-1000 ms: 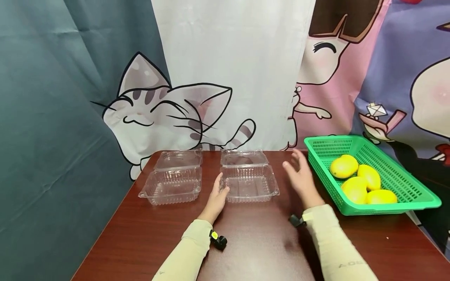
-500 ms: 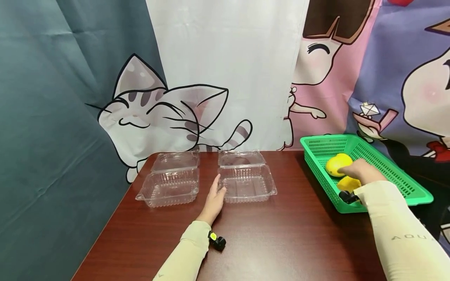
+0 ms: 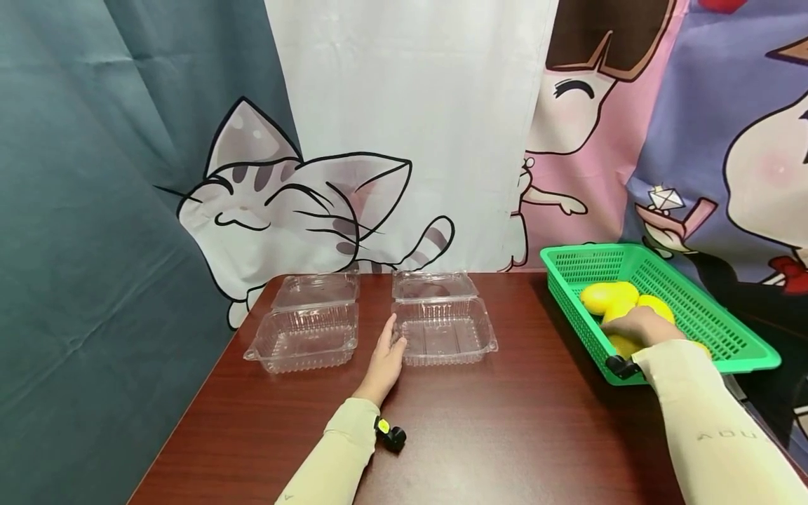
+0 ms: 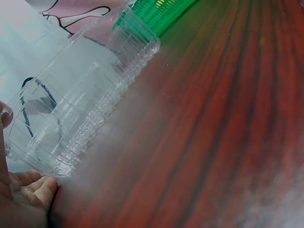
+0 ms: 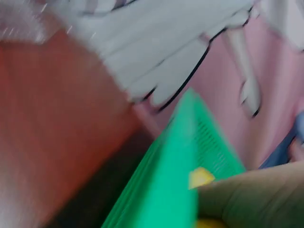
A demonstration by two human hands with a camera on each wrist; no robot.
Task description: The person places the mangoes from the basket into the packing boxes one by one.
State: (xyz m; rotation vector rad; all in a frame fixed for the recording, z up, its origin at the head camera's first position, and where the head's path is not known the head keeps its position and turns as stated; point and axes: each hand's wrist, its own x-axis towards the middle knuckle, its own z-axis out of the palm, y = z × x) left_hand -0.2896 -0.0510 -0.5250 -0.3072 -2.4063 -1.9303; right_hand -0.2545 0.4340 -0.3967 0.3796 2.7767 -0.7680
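Note:
My right hand (image 3: 640,325) reaches into the green basket (image 3: 722,366) and grips a lemon (image 3: 625,348), whose yellow skin shows on both sides of the hand. The hand itself hides most of the fingers. Several other lemons (image 3: 602,296) lie around it in the basket. In the right wrist view the basket wall (image 5: 166,185) covers much of the hand (image 5: 256,194). My left hand (image 3: 381,365), fingers fairly straight, rests against the left side of a clear plastic clamshell container (image 3: 445,340), whose lid stands back. The left wrist view shows fingertips (image 4: 40,187) touching its corner.
A second clear clamshell container (image 3: 309,344), its lid also raised, stands to the left on the brown wooden table (image 3: 480,428). Behind the table hangs a cartoon-printed curtain (image 3: 429,126). The basket stands at the table's right side.
My right hand has moved right from beside the container into the basket, down among the lemons, which have shifted. The left hand has stayed against the container.

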